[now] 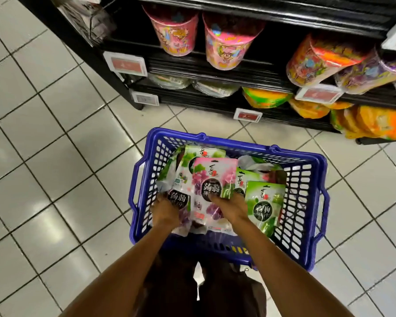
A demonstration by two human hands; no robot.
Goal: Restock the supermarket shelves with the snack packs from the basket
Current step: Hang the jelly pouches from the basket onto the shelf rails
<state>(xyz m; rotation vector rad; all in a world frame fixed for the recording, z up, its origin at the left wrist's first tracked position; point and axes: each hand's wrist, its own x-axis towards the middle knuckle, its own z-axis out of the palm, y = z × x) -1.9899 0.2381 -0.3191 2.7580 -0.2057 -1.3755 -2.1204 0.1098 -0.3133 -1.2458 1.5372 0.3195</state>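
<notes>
Snack packs: all in the basket at lower centre of frame, none on a shelf yet.

Shelves [215, 72]: black unit across the top of frame, running down toward the upper right. Pink tubs [176, 30] sit upper centre, with orange and yellow bags at right. No slot showing the same pack design is visible, so the target row cannot be told.

Basket [238, 144]: blue plastic, on the tiled floor [44, 156]. Its far rim lies just short of the lowest shelf.

Packs inside: they lean in a loose overlapping stack. Long axes run bottom-to-top of frame, top ends pointing at the shelves. The pink pack [212, 177] is frontmost at centre. The white-green pack [181, 179] lies partly under its left edge. A green pack [264, 202] lies apart at right, untouched.

Right hand [231, 208]: thumb laid on the pink pack's face near the dark roundel, fingers wrapped behind its right edge, so it grips the pack.

Left hand [166, 211]: fingers curled over the lower part of the white-green pack, holding it.

Key relation: the shelves lie straight up-frame from both hands, beyond the far rim. The lift is therefore up and forward along the packs' own long axis. The right hand is on the side of the stocked section, so I judge it marginally nearer.
</notes>
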